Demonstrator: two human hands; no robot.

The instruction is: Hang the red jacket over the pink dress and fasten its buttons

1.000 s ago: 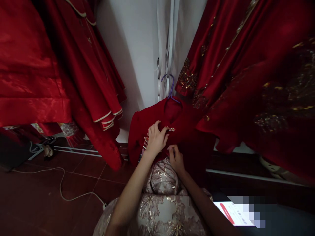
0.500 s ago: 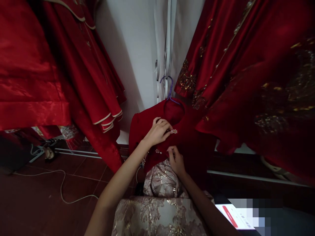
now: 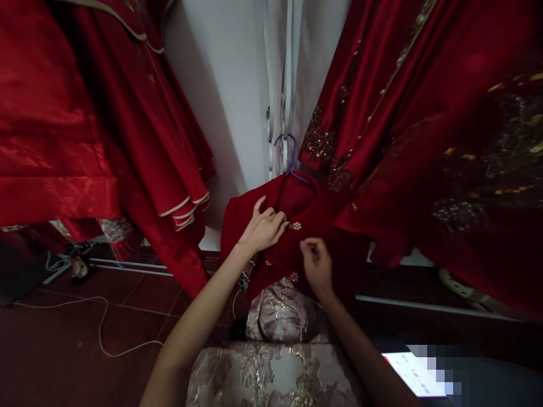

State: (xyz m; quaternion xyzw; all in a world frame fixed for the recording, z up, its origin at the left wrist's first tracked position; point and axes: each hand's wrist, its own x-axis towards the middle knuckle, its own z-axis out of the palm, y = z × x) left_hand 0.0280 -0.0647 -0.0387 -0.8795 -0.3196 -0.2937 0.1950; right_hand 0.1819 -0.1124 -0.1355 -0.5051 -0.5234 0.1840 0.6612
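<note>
A dark red garment (image 3: 241,212) hangs on a purple hanger (image 3: 292,155) in front of me, with jewelled flower fastenings down its front. My left hand (image 3: 265,230) is closed on the front edge below the neckline, close to the upper flower fastening (image 3: 296,225). To the right, over the same garment, my right hand (image 3: 318,263) has thumb and fingertips drawn together; anything between them is too small to make out. A lower flower fastening (image 3: 292,277) shows left of that hand's wrist. Beaded tassels (image 3: 245,277) dangle below my left forearm.
Red garments hang on the left (image 3: 144,124) and right (image 3: 382,113). Behind are white cabinet doors (image 3: 220,102). My lap is covered by shiny patterned fabric (image 3: 271,367). A pale cable (image 3: 102,328) lies on the tiled floor; a lit screen (image 3: 411,373) is at lower right.
My right hand has moved right and slightly up, away from the lower fastening. My left hand has shifted slightly left, and the neckline's left edge is pulled into a straighter line.
</note>
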